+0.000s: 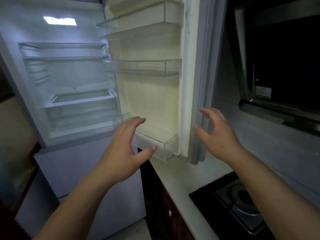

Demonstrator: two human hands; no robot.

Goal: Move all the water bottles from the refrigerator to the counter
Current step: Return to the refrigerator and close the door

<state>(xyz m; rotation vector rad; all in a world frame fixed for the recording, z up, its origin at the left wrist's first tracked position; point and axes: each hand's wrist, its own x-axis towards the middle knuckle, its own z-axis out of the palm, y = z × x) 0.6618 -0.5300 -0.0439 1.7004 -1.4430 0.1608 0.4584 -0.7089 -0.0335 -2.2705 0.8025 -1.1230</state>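
The refrigerator (72,80) stands open and lit, and I see no water bottle on its shelves or in its drawer (81,108). Its door (155,94) is swung out to the right, with three clear door bins that hold nothing. My left hand (124,146) hovers in front of the lowest door bin (166,146), fingers spread, holding nothing. My right hand (214,132) is raised at the door's outer edge (200,101), fingers apart and curled, not clearly touching it. The pale counter (183,181) runs below the door, and no bottle shows on its visible part.
A black gas hob (239,201) with a round burner is set into the counter at the lower right. A dark range hood (280,70) hangs above it. Dark cabinet fronts (162,201) sit under the counter, beside the refrigerator's closed lower door (72,170).
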